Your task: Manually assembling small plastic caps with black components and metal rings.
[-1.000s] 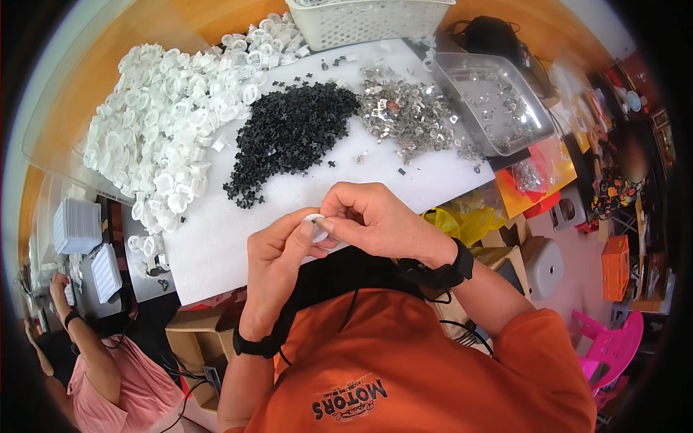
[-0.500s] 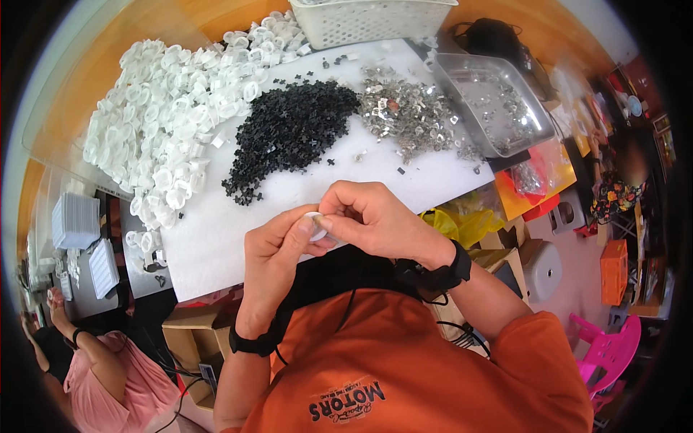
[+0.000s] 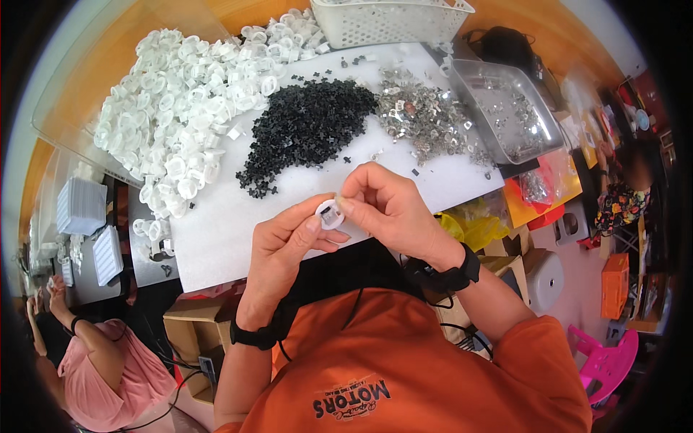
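Here, a small round white plastic cap (image 3: 330, 213) is pinched between the thumb and fingers of the left hand (image 3: 289, 249), its open face turned up toward the camera. The right hand (image 3: 386, 206) closes on the cap's right edge, fingertips pressed against it (whether they also hold a small part there is too fine to tell). Both hands hover over the near edge of the white foam sheet (image 3: 216, 231) that covers the table.

Taking that sheet as the landmark: on its middle lies a heap of small black plastic pieces (image 3: 307, 130); on its far left spreads a big pile of white caps (image 3: 188, 115) like the one held; on its far right side lies a scatter of small shiny metal parts (image 3: 426, 119). Just off its right edge stands a clear plastic tray (image 3: 509, 101) with more metal bits, and beyond its far edge a white perforated basket (image 3: 390, 18).
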Motion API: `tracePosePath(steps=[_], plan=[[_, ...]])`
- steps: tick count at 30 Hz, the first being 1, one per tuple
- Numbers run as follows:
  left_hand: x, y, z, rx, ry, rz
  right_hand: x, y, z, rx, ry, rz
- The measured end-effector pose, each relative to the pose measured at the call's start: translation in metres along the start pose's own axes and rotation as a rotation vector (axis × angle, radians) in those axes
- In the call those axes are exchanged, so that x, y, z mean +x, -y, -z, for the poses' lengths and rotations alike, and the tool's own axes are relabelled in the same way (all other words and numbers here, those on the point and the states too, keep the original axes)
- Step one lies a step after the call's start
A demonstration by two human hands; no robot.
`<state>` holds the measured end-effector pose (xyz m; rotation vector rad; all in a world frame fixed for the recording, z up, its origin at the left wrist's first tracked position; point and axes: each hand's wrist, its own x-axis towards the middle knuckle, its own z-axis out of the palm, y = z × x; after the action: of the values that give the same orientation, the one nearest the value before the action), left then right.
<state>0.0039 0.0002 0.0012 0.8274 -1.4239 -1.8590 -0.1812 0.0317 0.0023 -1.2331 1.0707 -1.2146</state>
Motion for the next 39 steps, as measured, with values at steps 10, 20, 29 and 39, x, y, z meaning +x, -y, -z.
tracePosePath(steps=[10, 20, 29, 39], plan=[[0.002, 0.005, 0.000, -0.050, -0.013, -0.059, 0.003, 0.002, -0.016, -0.388, -0.068, 0.301], [0.001, 0.004, -0.010, 0.032, -0.171, -0.122, 0.008, 0.003, -0.025, -0.594, -0.177, 0.440], [0.004, 0.012, -0.007, 0.067, -0.207, -0.165, 0.007, 0.005, -0.027, -0.612, -0.168, 0.451], [0.004, 0.010, -0.010, 0.056, -0.211, -0.162, 0.007, 0.002, -0.029, -0.602, -0.176, 0.413]])
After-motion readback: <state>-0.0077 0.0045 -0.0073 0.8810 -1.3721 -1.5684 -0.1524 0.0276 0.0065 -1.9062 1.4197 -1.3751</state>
